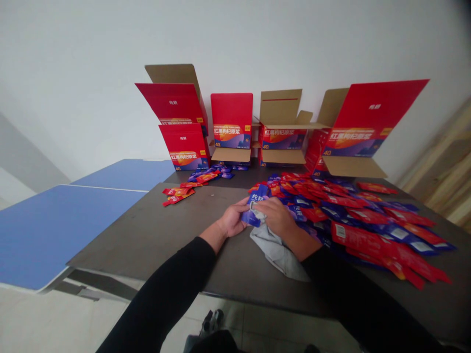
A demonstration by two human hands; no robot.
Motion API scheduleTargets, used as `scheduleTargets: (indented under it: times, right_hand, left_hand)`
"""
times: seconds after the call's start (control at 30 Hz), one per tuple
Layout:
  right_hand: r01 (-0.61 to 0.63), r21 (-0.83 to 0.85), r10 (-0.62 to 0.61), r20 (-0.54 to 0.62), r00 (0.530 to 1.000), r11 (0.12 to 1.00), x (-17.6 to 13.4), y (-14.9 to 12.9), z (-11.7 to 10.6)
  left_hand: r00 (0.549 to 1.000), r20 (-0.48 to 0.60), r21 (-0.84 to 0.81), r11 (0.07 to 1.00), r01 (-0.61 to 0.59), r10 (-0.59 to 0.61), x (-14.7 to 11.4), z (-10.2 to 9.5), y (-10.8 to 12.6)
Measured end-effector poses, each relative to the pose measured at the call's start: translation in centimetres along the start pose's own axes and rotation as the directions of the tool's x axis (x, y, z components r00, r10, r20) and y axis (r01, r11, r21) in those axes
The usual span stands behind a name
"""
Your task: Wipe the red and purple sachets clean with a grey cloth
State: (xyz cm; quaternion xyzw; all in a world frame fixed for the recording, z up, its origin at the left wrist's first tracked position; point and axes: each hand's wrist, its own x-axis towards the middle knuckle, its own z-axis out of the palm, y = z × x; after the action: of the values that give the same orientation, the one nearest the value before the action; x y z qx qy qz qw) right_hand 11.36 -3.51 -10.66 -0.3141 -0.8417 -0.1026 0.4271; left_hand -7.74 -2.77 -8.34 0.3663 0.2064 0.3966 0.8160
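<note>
My left hand [234,218] is closed on the edge of a blue sachet [253,196] with white lettering, held a little above the dark table. In my right hand [278,218] is a light grey cloth [274,249], a bunched part of it pressed against the face of the sachet. The rest of the cloth hangs down beneath my right wrist onto the table. Just beyond and to the right lies a large heap of red and blue sachets [362,214], near my right forearm. The fingertips behind the sachet are hidden.
Several red cartons stand along the wall: a stacked pair [186,147] at left, others [231,130] [283,142] in the middle, and one with wide flaps [353,142] at right. A few sachets [179,192] lie left on the dark table [147,245]. A blue table [73,220] adjoins it.
</note>
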Motion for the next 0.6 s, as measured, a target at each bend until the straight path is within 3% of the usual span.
scheduleTargets:
  times: [0.13,0.4,0.5,0.6]
  right_hand:
    - [-0.181,-0.044,0.176,-0.103,0.979,0.983,-0.3,1.3,-0.2]
    - [-0.354,-0.054,0.332,-0.238,0.913,0.934,0.0,1.9,-1.0]
    - [-0.302,-0.076,0.279,-0.22,0.935,0.95,0.1,1.3,-1.2]
    - [-0.082,-0.053,0.077,-0.079,0.994,0.995,0.1,-0.1,-0.9]
  left_hand:
    - [0.995,0.085,0.08,0.996,0.04,-0.047,-0.3,0.1,-0.1]
    - [0.991,0.103,0.034,0.996,0.085,-0.088,-0.2,-0.3,-0.2]
    - [0.996,0.009,-0.074,0.993,0.092,-0.091,-0.1,-0.2,0.0]
    - [0.983,-0.076,-0.173,0.973,0.154,-0.169,0.0,-0.1,0.2]
